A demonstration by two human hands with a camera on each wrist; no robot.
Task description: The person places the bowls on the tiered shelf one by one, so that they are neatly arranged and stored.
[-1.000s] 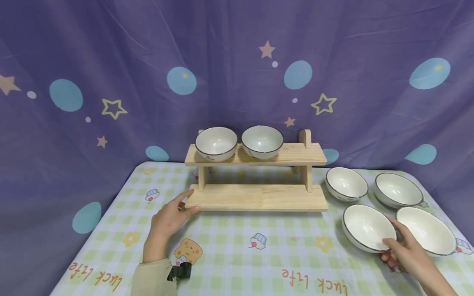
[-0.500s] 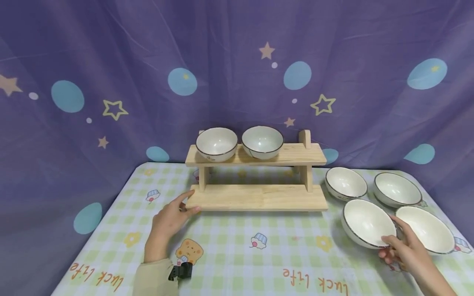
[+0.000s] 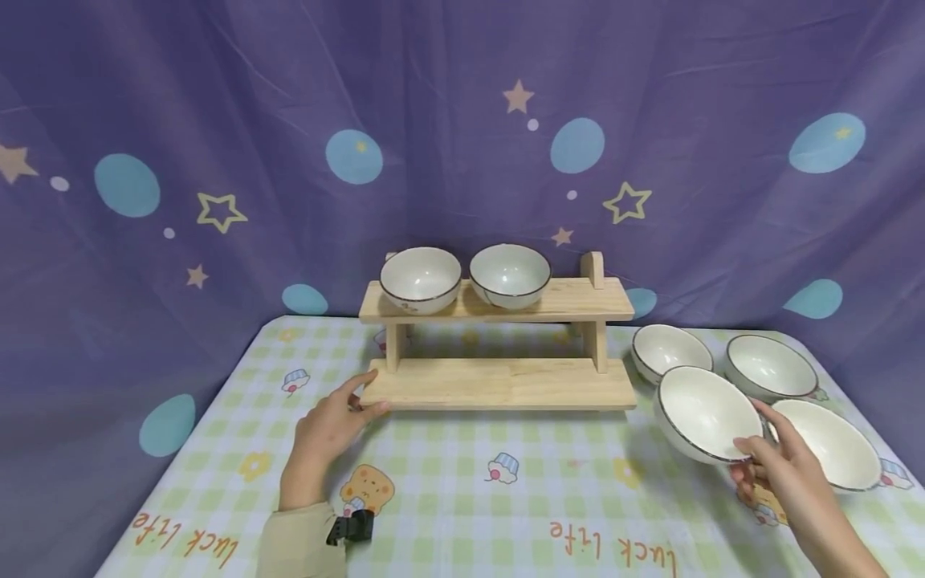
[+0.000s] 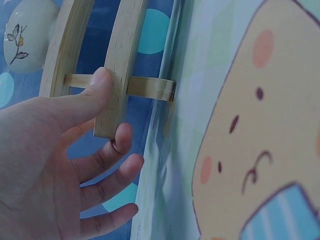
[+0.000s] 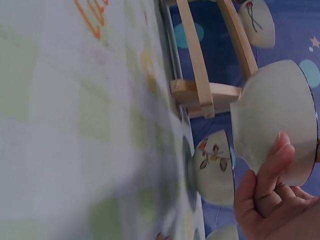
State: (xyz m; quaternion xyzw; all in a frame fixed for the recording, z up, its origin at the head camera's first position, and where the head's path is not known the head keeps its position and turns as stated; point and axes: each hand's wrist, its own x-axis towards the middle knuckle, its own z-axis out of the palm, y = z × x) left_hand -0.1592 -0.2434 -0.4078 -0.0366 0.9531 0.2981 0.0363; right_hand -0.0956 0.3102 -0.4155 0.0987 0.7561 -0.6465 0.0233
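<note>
My right hand (image 3: 784,466) pinches the rim of a white bowl (image 3: 704,409) with a dark edge, thumb inside and fingers beneath. Tilted slightly, the bowl hangs above the table; its underside (image 5: 275,115) shows in the right wrist view. At the left end of a two-tier wooden rack (image 3: 499,384), my left hand (image 3: 328,429) grips the lower board, thumb (image 4: 97,85) on one side and the index fingertip at the board's end. Two white bowls stand on the upper board, a left bowl (image 3: 421,281) and a right bowl (image 3: 510,277).
Three more bowls stand on the table at the right: a small bowl (image 3: 668,353) by the rack, a bowl (image 3: 769,367) behind, and a wide bowl (image 3: 831,445) partly behind my right hand. A checked cloth (image 3: 448,498) covers the table; a purple curtain (image 3: 448,209) hangs behind.
The bowl in my right hand has risen off the table and moved a little left and toward the back. My left hand keeps its place on the rack.
</note>
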